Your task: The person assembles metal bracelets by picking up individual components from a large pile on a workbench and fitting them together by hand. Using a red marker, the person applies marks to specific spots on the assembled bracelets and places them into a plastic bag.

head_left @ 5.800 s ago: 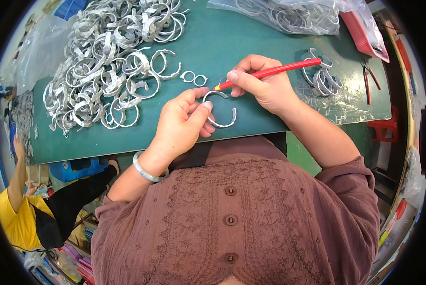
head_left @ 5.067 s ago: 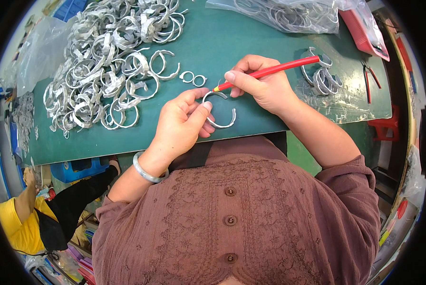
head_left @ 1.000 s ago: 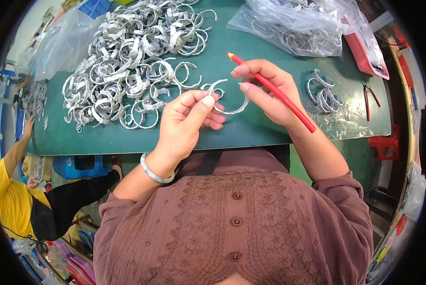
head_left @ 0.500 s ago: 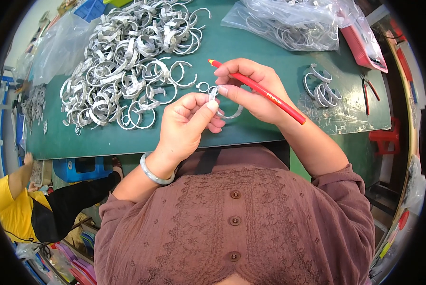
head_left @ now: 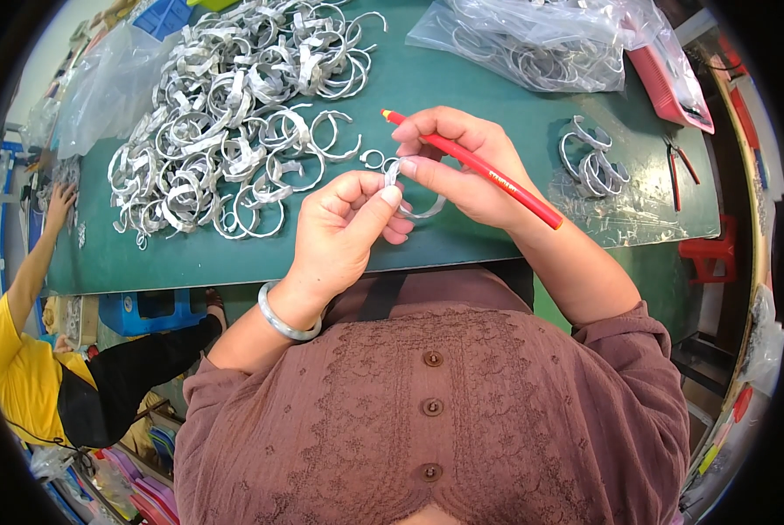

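A pale grey open bangle (head_left: 427, 211) with small curled loops is pinched between the thumb and fingers of my left hand (head_left: 344, 223). My right hand (head_left: 475, 171) is closed around a red pencil (head_left: 507, 185), which slants across it with its yellow end toward the upper left. The right thumb also rests against the bangle, just above the left thumb. Part of the bangle is hidden behind my fingers. Left of my hands lies a large heap of similar grey bangles (head_left: 226, 131). A few more bangles (head_left: 591, 166) sit to the right.
A clear bag of bangles (head_left: 532, 52) and a pink basket (head_left: 668, 87) occupy the far right of the green table (head_left: 383, 79). Red-handled pliers (head_left: 675, 175) lie near the right edge. At left, a person in yellow (head_left: 24, 367) reaches onto the table's end.
The person at left has stretched an arm forward, and their hand now lies over small grey pieces at the table's end. My hands, the pencil and the bangle are nearly unmoved.
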A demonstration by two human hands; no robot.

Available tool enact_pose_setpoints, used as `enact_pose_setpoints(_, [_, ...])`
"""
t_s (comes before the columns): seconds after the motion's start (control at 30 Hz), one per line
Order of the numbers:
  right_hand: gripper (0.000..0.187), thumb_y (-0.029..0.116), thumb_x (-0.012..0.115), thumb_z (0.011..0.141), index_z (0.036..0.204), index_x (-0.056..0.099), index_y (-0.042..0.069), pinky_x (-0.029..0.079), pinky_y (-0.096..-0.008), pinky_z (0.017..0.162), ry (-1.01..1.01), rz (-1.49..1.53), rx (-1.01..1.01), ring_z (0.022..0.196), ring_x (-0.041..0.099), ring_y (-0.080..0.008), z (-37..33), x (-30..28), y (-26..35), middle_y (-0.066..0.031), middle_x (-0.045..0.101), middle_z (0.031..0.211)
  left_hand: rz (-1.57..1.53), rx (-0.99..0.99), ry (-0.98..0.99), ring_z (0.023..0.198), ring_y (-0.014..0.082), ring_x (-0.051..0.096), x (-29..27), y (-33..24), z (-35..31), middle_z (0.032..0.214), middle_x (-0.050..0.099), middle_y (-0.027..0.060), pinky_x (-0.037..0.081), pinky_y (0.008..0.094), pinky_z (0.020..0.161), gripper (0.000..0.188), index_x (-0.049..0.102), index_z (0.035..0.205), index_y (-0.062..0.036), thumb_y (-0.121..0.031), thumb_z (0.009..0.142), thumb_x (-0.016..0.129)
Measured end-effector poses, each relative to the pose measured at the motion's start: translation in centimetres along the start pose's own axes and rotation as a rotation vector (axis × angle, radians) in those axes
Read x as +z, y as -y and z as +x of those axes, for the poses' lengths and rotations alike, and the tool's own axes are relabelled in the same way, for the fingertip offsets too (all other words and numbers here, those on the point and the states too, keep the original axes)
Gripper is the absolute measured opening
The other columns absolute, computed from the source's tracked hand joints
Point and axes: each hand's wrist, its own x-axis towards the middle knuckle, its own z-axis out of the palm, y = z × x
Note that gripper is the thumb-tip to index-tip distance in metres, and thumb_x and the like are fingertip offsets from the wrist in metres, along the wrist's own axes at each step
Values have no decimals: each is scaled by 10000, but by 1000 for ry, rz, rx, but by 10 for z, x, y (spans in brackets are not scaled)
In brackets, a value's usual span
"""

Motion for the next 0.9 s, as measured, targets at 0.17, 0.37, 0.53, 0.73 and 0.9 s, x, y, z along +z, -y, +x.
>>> enact_pose_setpoints(0.17, [184, 48, 592, 770, 949, 571, 10, 420, -212, 720, -6, -40, 17, 790, 513, -72, 1, 1, 1, -14, 559, 833, -3, -18, -4, 631, 118, 592, -1, 1, 2, 764, 606, 73, 495, 228, 559, 118, 555, 899, 14, -93, 858, 526])
enact_pose_setpoints(0.37, [162, 90, 571, 790, 931, 575, 9, 434, -221, 724, -141, 21, 15, 790, 537, -86, 6, -5, -5, -63, 593, 920, -116, -132, -41, 635, 153, 608, -4, 0, 5, 775, 607, 99, 509, 252, 564, 147, 553, 895, 15, -125, 865, 515])
enact_pose_setpoints(0.53, [183, 134, 497, 861, 977, 563, 8, 451, -240, 700, -175, 152, 97, 760, 548, -100, 1, -21, -4, -63, 599, 863, -168, -148, -76, 639, 150, 618, -10, 2, 7, 779, 615, 106, 513, 242, 565, 185, 559, 925, 6, -155, 880, 479])
enact_pose_setpoints(0.73, [190, 123, 509, 858, 1010, 533, 10, 440, -233, 674, -110, 126, 209, 736, 538, -102, -8, -20, -5, -54, 596, 853, -220, -151, -68, 677, 176, 619, -15, 3, 9, 818, 606, 117, 516, 263, 599, 188, 556, 928, 14, -159, 873, 507])
enact_pose_setpoints(0.9, [165, 63, 589, 796, 945, 548, 7, 441, -206, 628, -105, 254, 181, 719, 525, -76, -10, -14, -5, -23, 564, 803, -234, -149, -64, 697, 185, 622, -16, 4, 8, 827, 607, 121, 519, 271, 617, 196, 556, 951, 16, -156, 875, 502])
